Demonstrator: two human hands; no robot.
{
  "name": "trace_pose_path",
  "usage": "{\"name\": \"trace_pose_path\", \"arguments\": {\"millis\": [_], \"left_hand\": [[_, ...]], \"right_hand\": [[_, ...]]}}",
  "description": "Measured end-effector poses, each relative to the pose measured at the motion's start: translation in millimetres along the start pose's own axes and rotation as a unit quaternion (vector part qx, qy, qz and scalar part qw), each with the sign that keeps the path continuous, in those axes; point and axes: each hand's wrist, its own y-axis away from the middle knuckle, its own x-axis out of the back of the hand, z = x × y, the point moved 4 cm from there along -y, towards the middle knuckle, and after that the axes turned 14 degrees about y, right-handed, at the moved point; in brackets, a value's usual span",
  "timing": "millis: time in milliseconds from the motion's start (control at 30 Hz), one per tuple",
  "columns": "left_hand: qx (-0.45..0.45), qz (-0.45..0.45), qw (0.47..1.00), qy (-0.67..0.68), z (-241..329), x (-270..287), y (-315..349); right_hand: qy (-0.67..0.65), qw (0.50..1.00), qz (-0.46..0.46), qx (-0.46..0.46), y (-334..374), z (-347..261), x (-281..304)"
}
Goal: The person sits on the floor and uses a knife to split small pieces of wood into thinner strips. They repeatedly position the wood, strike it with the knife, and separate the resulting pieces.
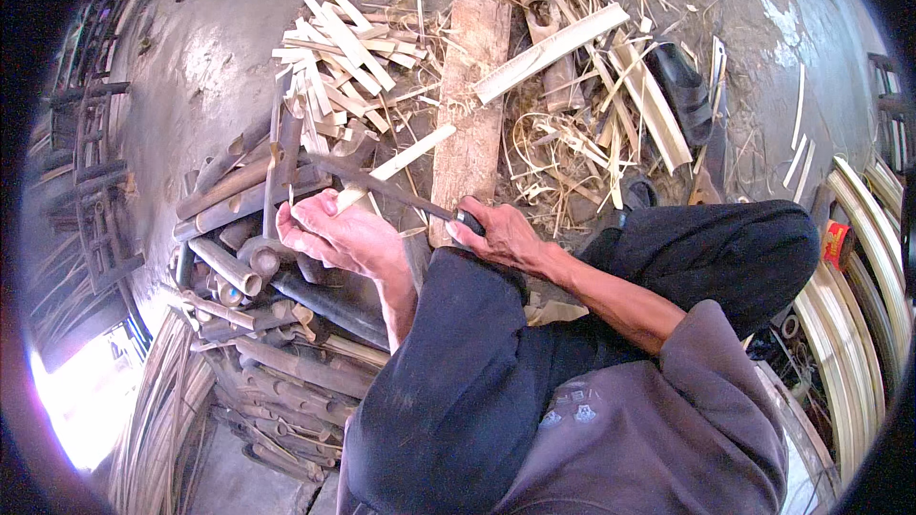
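- Far left of the wooden board (pixel 472 48), I have dark bamboo tubes (pixel 224 200) heaped; I see no readable marking on them.
- Nearer the board, on its left, my left hand (pixel 345 234) is turned partly palm up, fingers curled, wrist rising from below. It pinches the near end of a pale strip (pixel 412 154) between thumb and fingers.
- Beyond that hand, also left of the board, short cut strips (pixel 343 48) lie in a loose, plain pile.
- My strip slants up to the right, its far tip over the board's left edge.
- My knife (pixel 405 195) crosses the strip, blade pointing left; whether its edge touches, I can't tell.
- At the board's near end, my right hand (pixel 503 236) is wrapped firmly round the dark handle, knuckles up, forearm slanting in from the lower right.
- A wide pale slat (pixel 553 52) rests across the board's right edge.
- Below and right of the board, my shirt (pixel 630 448) bears small pale print, too blurred to read surely.
- Far right of the board sits a red packet (pixel 836 243) with yellowish marks.
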Motion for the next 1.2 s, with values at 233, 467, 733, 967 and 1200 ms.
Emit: {"name": "trace_pose_path", "arguments": {"millis": [233,467,733,967,1200], "left_hand": [[-0.013,-0.006,1.0,0.006,-9.1,-6.0,0.7],[-0.046,-0.059,0.997,0.006,-11.4,-19.5,-0.9],[-0.052,-0.052,0.997,-0.015,-13.4,-16.6,-5.1],[-0.055,-0.033,0.997,-0.031,-15.0,-14.5,-5.8],[-0.078,-0.022,0.995,-0.063,-19.7,-11.0,-13.1]], "right_hand": [[-0.016,0.992,0.033,-0.12,-5.3,46.4,3.3],[-0.002,0.981,0.021,-0.195,-8.1,100.1,1.3],[-0.015,0.998,0.044,-0.049,-19.0,42.2,3.5],[0.017,0.999,-0.013,-0.05,-13.1,33.2,-5.1],[-0.068,0.996,-0.002,-0.06,-8.4,21.6,-1.8]]}}
